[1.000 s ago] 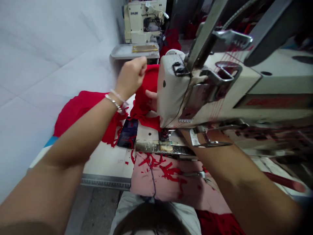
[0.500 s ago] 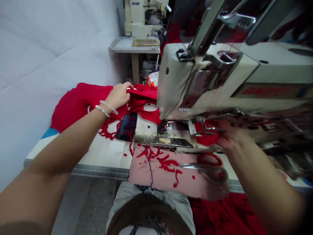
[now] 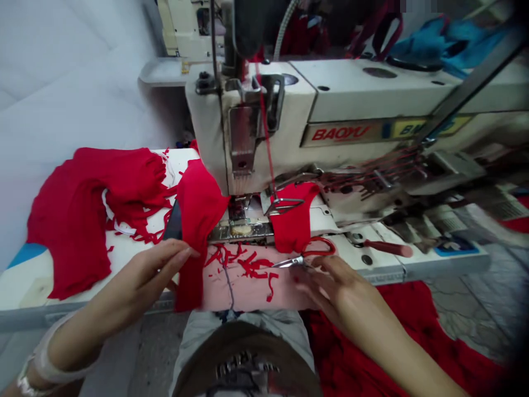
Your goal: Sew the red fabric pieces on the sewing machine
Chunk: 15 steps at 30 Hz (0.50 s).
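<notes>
sewing table (image 3: 33, 289) w/ 3 red pcs (image 3: 78, 220), 1 scissors (image 3: 289, 262); l hand (image 3: 152, 270), r hand (image 3: 334, 289), fingers (image 3: 176, 255) open.

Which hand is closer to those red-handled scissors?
The right: the right hand sits just below the scissors, while the left hand is farther off to their left, beyond the hanging red fabric.

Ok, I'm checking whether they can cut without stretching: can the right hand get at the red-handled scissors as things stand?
Probably yes. The right hand lies just below the red-handled scissors, and its fingers are almost at them. Nothing appears to stand between them, and the way across the pink cloth looks free.
</notes>
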Available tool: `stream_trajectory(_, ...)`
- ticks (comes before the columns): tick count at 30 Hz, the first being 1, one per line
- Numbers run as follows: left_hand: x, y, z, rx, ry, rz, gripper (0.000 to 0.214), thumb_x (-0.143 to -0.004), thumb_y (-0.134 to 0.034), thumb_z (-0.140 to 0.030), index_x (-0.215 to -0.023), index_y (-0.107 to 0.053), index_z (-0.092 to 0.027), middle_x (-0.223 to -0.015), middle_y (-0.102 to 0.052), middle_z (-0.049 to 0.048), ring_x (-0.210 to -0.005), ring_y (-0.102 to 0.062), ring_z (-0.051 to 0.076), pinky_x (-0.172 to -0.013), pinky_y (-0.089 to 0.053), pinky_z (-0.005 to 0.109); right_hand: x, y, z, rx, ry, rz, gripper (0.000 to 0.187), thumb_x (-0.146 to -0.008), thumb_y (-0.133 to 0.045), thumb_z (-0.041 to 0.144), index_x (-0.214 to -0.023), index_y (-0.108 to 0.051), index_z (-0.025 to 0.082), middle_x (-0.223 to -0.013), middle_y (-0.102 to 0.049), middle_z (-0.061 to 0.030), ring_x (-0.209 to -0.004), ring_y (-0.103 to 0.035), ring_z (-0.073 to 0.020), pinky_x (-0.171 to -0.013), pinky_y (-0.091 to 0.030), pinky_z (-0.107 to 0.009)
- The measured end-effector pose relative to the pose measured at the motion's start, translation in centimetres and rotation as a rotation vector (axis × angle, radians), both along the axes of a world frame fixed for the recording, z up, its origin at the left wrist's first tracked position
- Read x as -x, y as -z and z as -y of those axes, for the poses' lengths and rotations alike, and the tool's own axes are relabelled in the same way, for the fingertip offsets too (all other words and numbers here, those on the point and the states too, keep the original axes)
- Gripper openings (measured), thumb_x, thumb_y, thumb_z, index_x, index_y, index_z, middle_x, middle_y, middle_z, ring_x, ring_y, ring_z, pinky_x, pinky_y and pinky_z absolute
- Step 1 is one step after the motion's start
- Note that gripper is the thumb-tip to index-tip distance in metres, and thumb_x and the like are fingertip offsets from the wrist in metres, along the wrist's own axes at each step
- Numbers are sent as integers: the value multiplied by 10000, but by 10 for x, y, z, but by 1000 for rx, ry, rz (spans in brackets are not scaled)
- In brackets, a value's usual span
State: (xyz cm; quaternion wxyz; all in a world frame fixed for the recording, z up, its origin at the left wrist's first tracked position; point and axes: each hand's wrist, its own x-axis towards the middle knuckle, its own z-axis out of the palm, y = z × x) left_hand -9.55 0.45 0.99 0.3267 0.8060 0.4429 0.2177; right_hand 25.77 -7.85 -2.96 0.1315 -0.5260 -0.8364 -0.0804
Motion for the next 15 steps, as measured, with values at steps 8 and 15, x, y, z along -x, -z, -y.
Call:
stream_trajectory(8,11,20,13,-403,165,-284,469,-938,-398,-43,-1358,-519,-211,-1300,-595,118,-1158,-622,181,-946,-554,303,62,2,-62,-304,250,28,193,-880,-511,144,-1048,-587,87,-997,-591,-182,-928,-517,-303,-750,-466,-420)
stream_trajectory(15,16,-3,14,-480,-207,175,233,-848,-645,-124,-978,-711,-306,-993,-624,26,-940,-631,162,-827,-569,306,-5,-24,-29,-17,15,-507,309,-913,-516,172,-1196,-605,257,-1169,-649,-78,-1070,-632,-240,-908,-533,-420)
